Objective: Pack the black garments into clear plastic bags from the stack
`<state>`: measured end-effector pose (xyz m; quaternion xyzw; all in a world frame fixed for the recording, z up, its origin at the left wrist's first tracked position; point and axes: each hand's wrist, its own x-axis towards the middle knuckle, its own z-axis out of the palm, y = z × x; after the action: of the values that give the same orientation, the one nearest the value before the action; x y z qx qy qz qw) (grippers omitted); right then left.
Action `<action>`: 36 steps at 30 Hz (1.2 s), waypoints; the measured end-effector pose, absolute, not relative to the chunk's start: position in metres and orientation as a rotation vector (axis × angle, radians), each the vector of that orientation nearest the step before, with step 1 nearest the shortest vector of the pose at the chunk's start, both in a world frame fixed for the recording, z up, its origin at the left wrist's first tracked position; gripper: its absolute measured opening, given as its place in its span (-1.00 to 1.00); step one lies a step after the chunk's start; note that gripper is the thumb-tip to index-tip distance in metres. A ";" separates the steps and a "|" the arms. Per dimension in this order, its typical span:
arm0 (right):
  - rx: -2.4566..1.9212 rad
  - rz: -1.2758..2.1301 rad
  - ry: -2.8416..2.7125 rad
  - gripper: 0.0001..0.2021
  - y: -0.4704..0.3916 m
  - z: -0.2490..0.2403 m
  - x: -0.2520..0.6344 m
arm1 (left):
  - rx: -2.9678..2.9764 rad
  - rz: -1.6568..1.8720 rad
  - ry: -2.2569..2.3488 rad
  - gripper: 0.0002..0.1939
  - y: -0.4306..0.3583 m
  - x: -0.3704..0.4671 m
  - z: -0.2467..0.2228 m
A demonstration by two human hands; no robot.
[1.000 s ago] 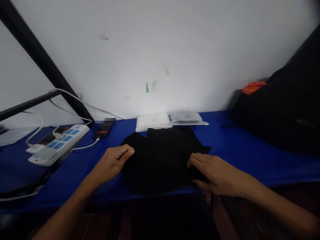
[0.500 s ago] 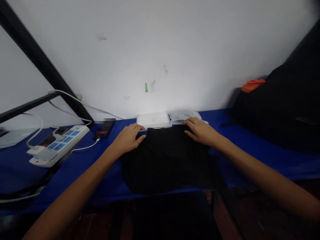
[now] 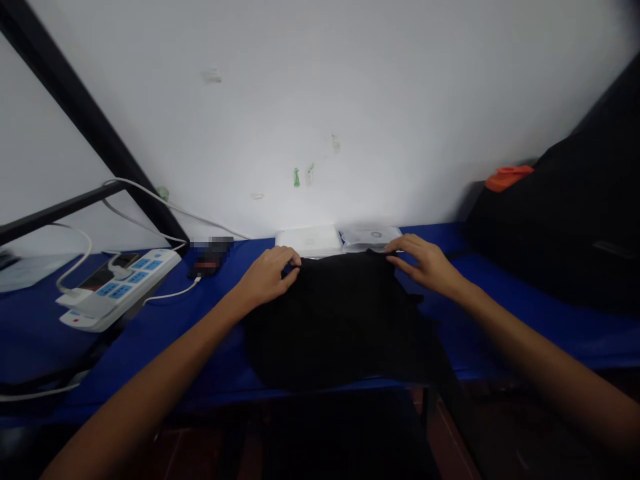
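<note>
A black cloth (image 3: 335,327) lies spread over the blue table surface (image 3: 195,347), its lower part reaching the front edge. At its upper left corner my left hand (image 3: 273,272) pinches the cloth between thumb and fingers. My right hand (image 3: 420,263) holds the upper right corner in a pinch, thumb below the fingers. Just behind the cloth's far edge are a flat white package (image 3: 309,239) and a clear plastic package (image 3: 370,235) with a round mark.
At the left are a white power strip (image 3: 125,287) with cables and a dark phone (image 3: 211,257) on a cord. A large black item (image 3: 560,233) with an orange piece (image 3: 509,178) on it stands at the right. A wall (image 3: 380,113) rises behind.
My right hand has shifted right and now pinches the cloth's corner. My left hand has moved slightly right and its fingers have curled in. The cloth's upper edge is drawn wider and straighter.
</note>
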<state>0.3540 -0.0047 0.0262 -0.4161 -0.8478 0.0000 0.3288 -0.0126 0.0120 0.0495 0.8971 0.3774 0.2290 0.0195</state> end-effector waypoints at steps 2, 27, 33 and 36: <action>-1.008 0.206 -2.206 -0.86 -0.022 0.031 0.360 | 2.700 0.695 1.035 -0.91 -0.009 -0.016 0.061; -1.028 0.479 -2.353 -0.84 -0.062 0.017 0.348 | 2.436 0.222 0.942 -0.84 -0.056 -0.068 0.071; -1.018 0.446 -2.257 -0.87 -0.063 0.013 0.351 | 2.433 0.441 1.476 -0.56 -0.051 -0.082 0.040; -1.027 0.410 -2.210 -0.87 -0.062 0.011 0.353 | 2.443 0.396 1.657 -0.46 -0.052 -0.089 0.031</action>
<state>0.3528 -0.0615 0.0113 -0.3923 -0.8446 0.1568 0.3288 -0.0890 -0.0517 0.0310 0.8176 0.5544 0.1326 0.0814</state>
